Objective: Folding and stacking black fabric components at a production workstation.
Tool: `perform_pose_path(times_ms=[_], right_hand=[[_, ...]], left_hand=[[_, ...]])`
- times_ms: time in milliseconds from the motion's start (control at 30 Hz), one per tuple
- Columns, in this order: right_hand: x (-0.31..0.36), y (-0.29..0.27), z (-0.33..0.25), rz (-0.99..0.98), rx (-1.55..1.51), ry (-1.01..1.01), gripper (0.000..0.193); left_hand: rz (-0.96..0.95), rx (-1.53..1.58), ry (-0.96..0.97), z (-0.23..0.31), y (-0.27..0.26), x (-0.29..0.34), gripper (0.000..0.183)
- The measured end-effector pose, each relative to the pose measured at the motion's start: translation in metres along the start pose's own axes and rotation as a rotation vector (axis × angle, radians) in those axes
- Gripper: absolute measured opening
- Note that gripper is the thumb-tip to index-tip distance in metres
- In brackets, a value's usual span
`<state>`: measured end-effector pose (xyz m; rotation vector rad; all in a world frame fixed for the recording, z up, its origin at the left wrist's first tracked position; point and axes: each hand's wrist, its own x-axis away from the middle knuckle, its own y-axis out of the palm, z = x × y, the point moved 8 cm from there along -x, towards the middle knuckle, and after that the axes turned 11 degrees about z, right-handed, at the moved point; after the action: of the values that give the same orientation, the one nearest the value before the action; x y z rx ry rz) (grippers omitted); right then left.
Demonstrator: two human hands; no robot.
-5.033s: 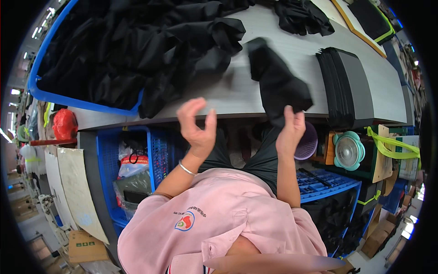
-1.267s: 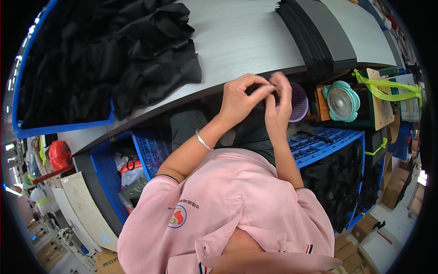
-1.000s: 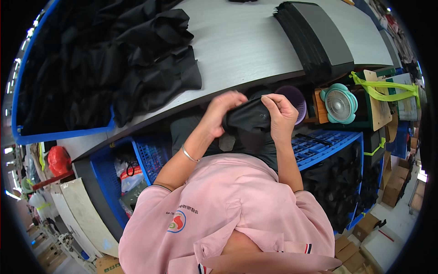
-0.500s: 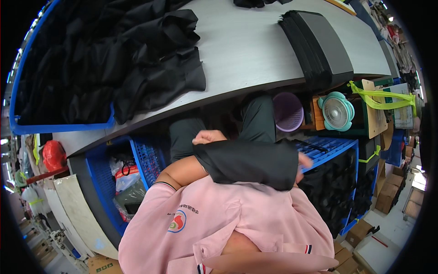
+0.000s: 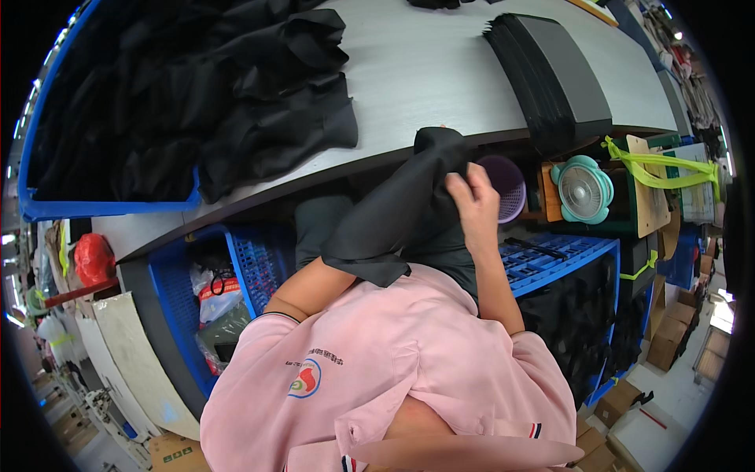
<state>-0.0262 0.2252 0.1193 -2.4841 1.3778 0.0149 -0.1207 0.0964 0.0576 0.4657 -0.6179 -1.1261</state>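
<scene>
A tube-like black cloth piece point(image 5: 385, 208) covers my left forearm and reaches up toward the table's near edge. My left hand is inside or behind it; only a sliver of skin shows at the cloth's far end, so its fingers are hidden. My right hand point(image 5: 476, 203) is at the cloth's right side near that end, its bent fingers closed against the fabric. On the table's left, a large heap of similar black cloth pieces point(image 5: 275, 118) spills out of a blue-rimmed crate point(image 5: 110, 208).
A thick stack of black folded pieces point(image 5: 554, 75) lies on the pale table point(image 5: 417, 71). Below its edge are a purple basket point(image 5: 511, 193) and a teal fan point(image 5: 583, 191). Blue crates flank me: one with bags point(image 5: 174, 315) left, one with black cloth point(image 5: 550, 271) right.
The black cloth piece has swung from lying across my lap to pointing up toward the table, along my left forearm. My right hand has moved up and left, to the cloth's far end.
</scene>
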Motion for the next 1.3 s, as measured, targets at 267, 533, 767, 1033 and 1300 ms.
perform_pose_path(times_ms=[267, 533, 767, 1033, 1300], right_hand=[[0.001, -0.007, -0.013, -0.152, -0.943, 0.351, 0.028], [-0.061, -0.027, -0.001, 0.146, -0.484, 0.254, 0.029], [-0.013, -0.006, -0.046, 0.271, 0.469, -0.605, 0.061], [-0.017, -0.001, -0.040, 0.261, 0.608, -0.762, 0.045], [-0.023, -0.014, -0.040, -0.200, 0.263, -0.464, 0.018]], left_hand=[[0.053, -0.194, 0.169, 0.038, -0.024, -0.006, 0.040], [0.098, -0.368, 0.339, 0.027, 0.013, -0.034, 0.041], [0.089, -0.392, 0.397, 0.039, 0.013, -0.049, 0.043], [-0.027, -0.006, 0.108, -0.011, 0.009, -0.060, 0.044], [-0.066, 0.409, -0.107, -0.027, -0.033, -0.068, 0.043]])
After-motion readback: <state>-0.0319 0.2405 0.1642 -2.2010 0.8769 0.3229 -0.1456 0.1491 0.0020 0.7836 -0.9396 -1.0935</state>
